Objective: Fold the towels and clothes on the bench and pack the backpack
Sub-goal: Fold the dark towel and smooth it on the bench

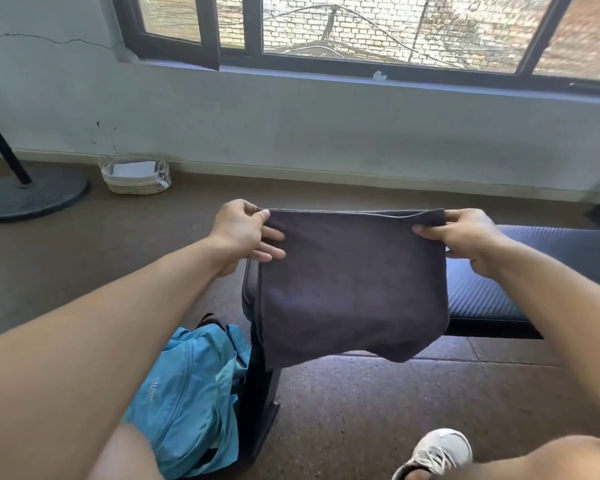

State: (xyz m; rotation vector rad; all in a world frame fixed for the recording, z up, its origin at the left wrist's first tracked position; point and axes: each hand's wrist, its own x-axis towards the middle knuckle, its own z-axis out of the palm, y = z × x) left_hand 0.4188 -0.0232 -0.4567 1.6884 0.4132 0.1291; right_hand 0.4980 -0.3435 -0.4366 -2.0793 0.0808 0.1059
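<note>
Holding a dark cloth (354,289) taut by its top corners: left hand (243,233) and right hand (465,237) each pinch an edge, the grip closed on fabric. It hangs above the surface (520,271), already doubled. Folding step is under way; next, judged, another fold, then into the backpack (184,393) at 7 o'clock.

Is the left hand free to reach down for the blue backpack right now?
Probably not yet: the left hand pinches a corner of the dark cloth. The blue backpack lies below, unobstructed.
</note>
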